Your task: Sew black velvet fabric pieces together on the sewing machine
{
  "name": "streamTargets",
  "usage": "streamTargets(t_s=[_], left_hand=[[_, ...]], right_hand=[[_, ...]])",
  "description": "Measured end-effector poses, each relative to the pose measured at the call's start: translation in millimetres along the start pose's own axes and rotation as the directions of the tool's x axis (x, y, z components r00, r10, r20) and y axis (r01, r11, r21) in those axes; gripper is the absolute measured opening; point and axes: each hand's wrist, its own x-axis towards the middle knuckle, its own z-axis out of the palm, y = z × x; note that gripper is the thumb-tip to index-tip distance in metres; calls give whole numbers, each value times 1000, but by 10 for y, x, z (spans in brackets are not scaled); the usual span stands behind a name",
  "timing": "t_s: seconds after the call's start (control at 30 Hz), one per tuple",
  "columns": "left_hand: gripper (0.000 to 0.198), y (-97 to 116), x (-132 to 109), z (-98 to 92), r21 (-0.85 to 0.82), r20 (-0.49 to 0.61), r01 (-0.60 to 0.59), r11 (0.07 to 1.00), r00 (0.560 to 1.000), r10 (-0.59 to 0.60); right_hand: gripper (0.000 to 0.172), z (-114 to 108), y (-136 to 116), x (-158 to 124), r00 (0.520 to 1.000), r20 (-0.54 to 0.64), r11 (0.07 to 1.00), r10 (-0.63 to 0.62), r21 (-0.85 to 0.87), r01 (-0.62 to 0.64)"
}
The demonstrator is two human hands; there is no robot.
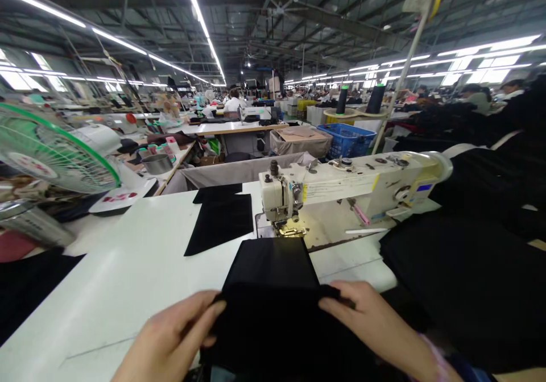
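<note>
A black fabric piece (271,265) lies in front of the sewing machine (336,183), its far edge just short of the needle area. My left hand (174,331) pinches the fabric's left edge between thumb and fingers. On the opposite side, my right hand (362,314) grips a folded bit of the right edge. The near part of the cloth hangs toward me, dark and without visible detail. Flat black pieces (224,220) rest on the white table (140,251) left of the machine head.
A green-rimmed fan (55,149) and a metal cylinder (34,223) stand at the left. Black cloth (464,279) is heaped at the right. Behind the machine are a blue basket (346,139) and thread cones (375,99); people sit farther back.
</note>
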Motion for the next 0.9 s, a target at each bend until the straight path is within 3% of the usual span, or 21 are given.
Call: streamTargets(t_s=[0.07, 0.17, 0.27, 0.37, 0.5, 0.63, 0.7, 0.73, 0.8, 0.9], left_hand=[[29, -22, 392, 101, 260, 87, -76, 963, 995, 55], [25, -107, 950, 292, 536, 63, -110, 837, 994, 90], [12, -226, 1307, 467, 564, 46, -100, 820, 995, 90], [7, -318, 1464, 568, 513, 65, -96, 853, 995, 73], [18, -344, 1444, 620, 401, 63, -87, 912, 996, 67], [9, -294, 1192, 569, 264, -49, -63, 963, 996, 78], [11, -251, 1017, 503, 37, -61, -32, 999, 998, 34], [15, -224, 932, 467, -137, -43, -13, 990, 999, 8], [19, -164, 787, 407, -477, 14, 30, 878, 1000, -27], [19, -68, 647, 360, -665, 46, 75, 743, 997, -59]], right_hand=[[29, 144, 142, 318, 986, -161, 995, -43, -95, 28], [18, 288, 312, 781, 931, -340, 979, -136, -190, 74], [7, 359, 420, 1101, 909, -400, 977, -120, -209, 37], [9, 392, 477, 1258, 901, -427, 981, -75, -194, -10], [12, 408, 475, 1295, 896, -442, 994, -46, -111, -4], [21, 390, 429, 1129, 879, -472, 993, -65, 59, 105], [32, 355, 416, 986, 876, -480, 979, -46, 155, 136], [36, 330, 411, 911, 878, -479, 965, -15, 222, 137], [40, 273, 399, 778, 886, -457, 910, 76, 395, 125], [43, 198, 366, 649, 898, -397, 789, 192, 607, 100]])
